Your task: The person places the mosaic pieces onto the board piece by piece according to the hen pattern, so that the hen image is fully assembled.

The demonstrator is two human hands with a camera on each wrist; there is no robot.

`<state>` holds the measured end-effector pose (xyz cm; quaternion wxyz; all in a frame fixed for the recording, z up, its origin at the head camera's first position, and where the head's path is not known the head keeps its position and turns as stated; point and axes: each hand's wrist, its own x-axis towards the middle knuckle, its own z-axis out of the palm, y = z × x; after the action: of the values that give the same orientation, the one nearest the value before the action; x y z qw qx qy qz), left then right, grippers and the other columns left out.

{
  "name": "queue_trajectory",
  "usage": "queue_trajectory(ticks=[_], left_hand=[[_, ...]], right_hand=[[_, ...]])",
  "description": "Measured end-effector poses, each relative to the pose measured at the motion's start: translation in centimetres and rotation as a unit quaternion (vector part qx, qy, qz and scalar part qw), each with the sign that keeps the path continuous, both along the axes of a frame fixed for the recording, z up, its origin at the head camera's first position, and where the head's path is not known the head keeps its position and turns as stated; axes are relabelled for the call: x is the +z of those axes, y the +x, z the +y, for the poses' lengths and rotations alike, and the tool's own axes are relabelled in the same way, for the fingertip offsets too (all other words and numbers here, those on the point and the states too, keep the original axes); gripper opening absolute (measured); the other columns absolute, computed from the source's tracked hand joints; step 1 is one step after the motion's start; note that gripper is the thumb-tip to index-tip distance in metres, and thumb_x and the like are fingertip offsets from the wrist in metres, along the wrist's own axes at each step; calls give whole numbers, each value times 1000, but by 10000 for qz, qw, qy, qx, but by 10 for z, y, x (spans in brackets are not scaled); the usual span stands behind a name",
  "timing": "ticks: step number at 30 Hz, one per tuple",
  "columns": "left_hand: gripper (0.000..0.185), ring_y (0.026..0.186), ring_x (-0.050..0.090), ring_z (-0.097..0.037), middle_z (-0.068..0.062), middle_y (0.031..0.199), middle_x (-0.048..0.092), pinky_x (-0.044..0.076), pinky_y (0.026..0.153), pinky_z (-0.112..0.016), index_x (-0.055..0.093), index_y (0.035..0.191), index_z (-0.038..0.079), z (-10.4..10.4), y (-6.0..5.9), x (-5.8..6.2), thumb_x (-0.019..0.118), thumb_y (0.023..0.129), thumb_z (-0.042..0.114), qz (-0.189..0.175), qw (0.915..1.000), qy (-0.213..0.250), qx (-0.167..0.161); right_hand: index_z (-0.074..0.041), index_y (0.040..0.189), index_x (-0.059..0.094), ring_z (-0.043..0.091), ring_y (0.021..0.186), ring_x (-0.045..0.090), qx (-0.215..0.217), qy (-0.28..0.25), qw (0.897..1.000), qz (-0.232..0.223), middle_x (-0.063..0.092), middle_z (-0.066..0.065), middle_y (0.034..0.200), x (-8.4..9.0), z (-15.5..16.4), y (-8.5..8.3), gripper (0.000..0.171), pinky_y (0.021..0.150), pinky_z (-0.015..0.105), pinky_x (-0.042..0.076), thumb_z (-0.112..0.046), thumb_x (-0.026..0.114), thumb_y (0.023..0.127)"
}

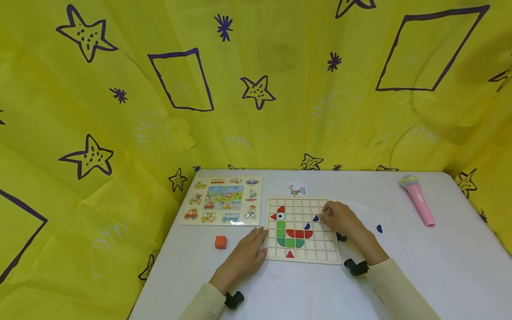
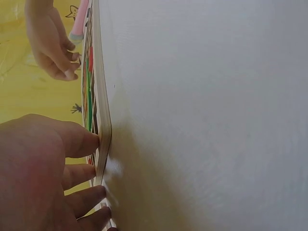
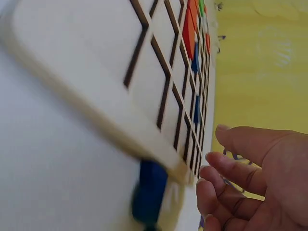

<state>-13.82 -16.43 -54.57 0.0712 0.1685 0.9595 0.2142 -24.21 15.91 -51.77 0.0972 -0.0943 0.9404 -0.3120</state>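
Note:
A wooden grid board (image 1: 326, 255) bears a bird shape made of red, green and blue pieces and an eye tile (image 1: 281, 216). My left hand (image 1: 249, 254) rests at its left edge, thumb and fingertips against the wooden rim in the left wrist view. At the board's upper right, my right hand (image 1: 341, 218) hovers with loosely bent fingers; the right wrist view shows nothing between thumb and fingers (image 3: 236, 171). Close to those fingertips lies a blue piece (image 1: 315, 218), with another blue piece (image 1: 307, 226) lower left of it, both in grid cells.
Behind the board lies a small picture card (image 1: 297, 189) with a similar bird. A vehicle puzzle board (image 1: 256, 213) and an orange cube (image 1: 221, 242) are on the left. Rightward on the white table are a loose blue piece (image 1: 379, 228) and a pink toy microphone (image 1: 419, 202).

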Motion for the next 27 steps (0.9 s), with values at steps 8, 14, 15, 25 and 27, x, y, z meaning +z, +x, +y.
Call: queue_trajectory(ticks=[8, 14, 15, 25, 27], left_hand=[[58, 148, 24, -22, -1, 161, 30, 28, 117, -43, 37, 156, 17, 0, 2, 2, 54, 102, 31, -4, 10000, -30, 80], [58, 148, 25, -22, -2, 161, 31, 29, 117, -43, 37, 156, 16, 1, 2, 2, 54, 102, 30, 57, 10000, -22, 62], [58, 148, 25, -23, -3, 161, 31, 28, 117, -43, 37, 156, 16, 1, 2, 2, 54, 102, 30, 60, 10000, -9, 58], [58, 148, 25, -22, -2, 161, 31, 28, 117, -42, 37, 156, 16, 3, 2, 3, 54, 102, 30, 33, 10000, 0, 69], [58, 148, 25, -22, -2, 161, 31, 28, 117, -42, 37, 156, 16, 3, 2, 3, 54, 102, 30, 18, 10000, -9, 78]], right_hand=[[1, 108, 64, 27, 80, 57, -236, 85, 9996, -89, 62, 14, 94, 12, 39, 3, 27, 65, 38, 51, -24, 65, 98], [3, 110, 63, 29, 82, 56, -365, 181, 9990, -191, 62, 17, 97, 11, 71, 5, 31, 64, 38, 51, -26, 64, 98], [4, 111, 62, 30, 83, 56, -387, 186, 9988, -231, 62, 18, 98, 11, 76, 6, 31, 64, 39, 52, -25, 63, 99], [12, 117, 57, 46, 95, 55, -175, 528, 9976, -417, 57, 32, 106, 22, 127, 18, 45, 81, 60, 50, -28, 64, 97], [14, 117, 54, 49, 96, 54, -159, 613, 9972, -400, 55, 35, 105, 22, 134, 20, 48, 83, 63, 48, -26, 66, 95]])
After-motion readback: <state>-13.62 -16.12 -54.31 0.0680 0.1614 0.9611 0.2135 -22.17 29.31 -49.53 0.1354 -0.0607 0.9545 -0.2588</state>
